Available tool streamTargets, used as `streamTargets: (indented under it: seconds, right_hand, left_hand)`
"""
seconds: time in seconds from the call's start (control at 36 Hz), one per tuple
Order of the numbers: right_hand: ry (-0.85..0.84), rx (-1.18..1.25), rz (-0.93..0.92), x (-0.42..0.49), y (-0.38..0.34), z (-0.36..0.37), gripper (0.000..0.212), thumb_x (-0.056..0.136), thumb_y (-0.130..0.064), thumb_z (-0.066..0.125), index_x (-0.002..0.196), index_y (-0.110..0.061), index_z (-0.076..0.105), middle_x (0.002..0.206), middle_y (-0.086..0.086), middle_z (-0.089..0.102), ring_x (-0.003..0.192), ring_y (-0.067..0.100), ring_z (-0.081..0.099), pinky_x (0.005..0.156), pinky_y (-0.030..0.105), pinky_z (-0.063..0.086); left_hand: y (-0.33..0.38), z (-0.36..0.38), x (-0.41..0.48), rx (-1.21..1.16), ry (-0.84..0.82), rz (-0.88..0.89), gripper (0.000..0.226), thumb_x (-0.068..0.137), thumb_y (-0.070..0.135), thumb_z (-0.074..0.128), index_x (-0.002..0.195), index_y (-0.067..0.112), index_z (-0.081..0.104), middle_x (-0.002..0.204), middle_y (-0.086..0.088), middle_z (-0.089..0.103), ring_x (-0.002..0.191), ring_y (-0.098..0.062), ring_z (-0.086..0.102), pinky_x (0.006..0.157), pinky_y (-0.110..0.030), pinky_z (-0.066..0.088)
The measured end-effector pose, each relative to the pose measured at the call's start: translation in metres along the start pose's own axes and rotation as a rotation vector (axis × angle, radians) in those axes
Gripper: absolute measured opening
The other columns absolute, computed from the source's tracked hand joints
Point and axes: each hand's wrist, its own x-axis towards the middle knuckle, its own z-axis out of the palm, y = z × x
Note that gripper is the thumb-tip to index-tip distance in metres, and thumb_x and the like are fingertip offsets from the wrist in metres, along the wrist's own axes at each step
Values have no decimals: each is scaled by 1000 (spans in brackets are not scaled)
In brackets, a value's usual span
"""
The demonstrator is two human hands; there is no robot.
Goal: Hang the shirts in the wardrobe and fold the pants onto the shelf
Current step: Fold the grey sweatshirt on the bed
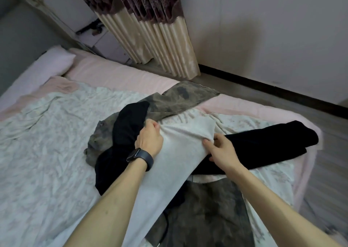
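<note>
White garment (180,145) is held up off a bed by a person sorting laundry. The left hand (149,138), with a dark watch (140,157) on the wrist, has its fingers curled into the upper fold. The right hand (223,151) pinches the opposite edge between thumb and fingers, so both hands grip the same cloth, pulled taut between them.

The cloth trails down toward the person over a heap of other clothes. A black garment (130,122) lies just beside the left hand, a second black piece (267,141) stretches away beyond the right, and mottled grey-brown trousers (180,98) lie underneath, reaching toward the far edge. All rest on a floral quilt (47,143) over a pink sheet (116,73), with a pillow (52,62) and a curtain (160,39) behind.

Whether the white piece is a shirt or pants cannot be told while it is bunched. The step looks like separating it from the pile. Done well, that means lifting it fully clear so nothing drags along, then shaking it flat to find a collar or a waistband before choosing hanger or shelf.
</note>
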Motion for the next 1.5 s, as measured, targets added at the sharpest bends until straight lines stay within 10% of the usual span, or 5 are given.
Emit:
streamTargets:
  seconds: [0.33, 0.53, 0.67, 0.89, 1.5]
  right_hand:
    - [283, -675, -228, -47, 23, 48, 62, 95, -37, 60, 146, -9, 40, 156, 16, 31, 138, 38, 34, 108, 50, 38]
    - [-282, -1018, -788, -86, 42, 113, 65, 101, -53, 39, 160, -36, 17, 170, 4, -1, 156, 28, -5, 122, 54, 9]
    - [-488, -1451, -489, -73, 72, 97, 70, 93, -78, 13, 151, -56, -18, 158, -11, -42, 142, 31, -44, 111, 68, -21]
    - [-251, -1376, -348, -158, 74, 131, 71, 100, -47, 31, 162, -28, 2, 167, 9, -23, 147, 40, -32, 115, 72, -9]
    - [-1104, -1402, -910, -485, 193, 437, 72, 101, -47, 46, 162, -33, 9, 168, 0, -12, 156, 26, -4, 125, 50, 13]
  left_hand:
    - [-34, 45, -94, 84, 316, 255, 50, 93, 21, 63, 140, 17, 48, 146, -6, 46, 128, -28, 48, 102, -46, 42]
    - [-130, 68, -197, 76, 149, -80, 73, 101, 27, 50, 159, 37, 6, 168, 3, -3, 155, -18, -2, 122, -53, 6]
    - [-204, 66, -254, 129, -210, -429, 58, 103, 58, 13, 145, 54, -26, 161, 12, -31, 151, -17, -23, 121, -55, -9]
    - [-241, 73, -335, 94, -307, -386, 59, 103, 60, 11, 147, 52, -26, 157, 15, -36, 150, -15, -27, 121, -52, -14]
    - [-542, 17, -650, -129, 325, -880, 71, 91, 52, 58, 153, 28, 32, 161, -4, 29, 145, -27, 34, 114, -57, 29]
